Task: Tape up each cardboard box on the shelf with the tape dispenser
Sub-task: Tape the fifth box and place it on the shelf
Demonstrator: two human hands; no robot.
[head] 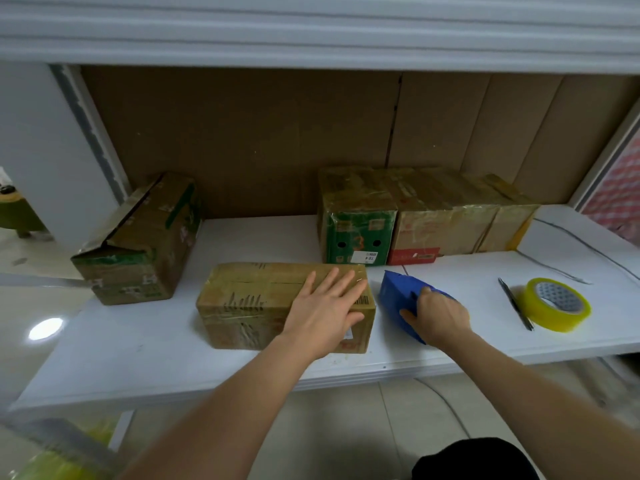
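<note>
A long brown cardboard box [256, 299] lies near the front of the white shelf [138, 358]. My left hand [329, 306] rests flat, fingers spread, on the box's right end. Just to the right, my right hand [440, 315] grips the blue tape dispenser [398, 292], which sits on the shelf beside the box. At the left, another cardboard box [145, 244] lies with its end flaps partly open. Three boxes stand side by side at the back: a green-fronted one [356, 216], a red-bottomed one [440, 220] and a plain one [505, 220], all shiny with tape.
A spare roll of yellowish clear tape [556, 303] lies on the right of the shelf, with a dark pen-like tool [516, 304] beside it. Brown cardboard sheets [277, 133] line the back. A thin wire [581, 244] runs along the right side.
</note>
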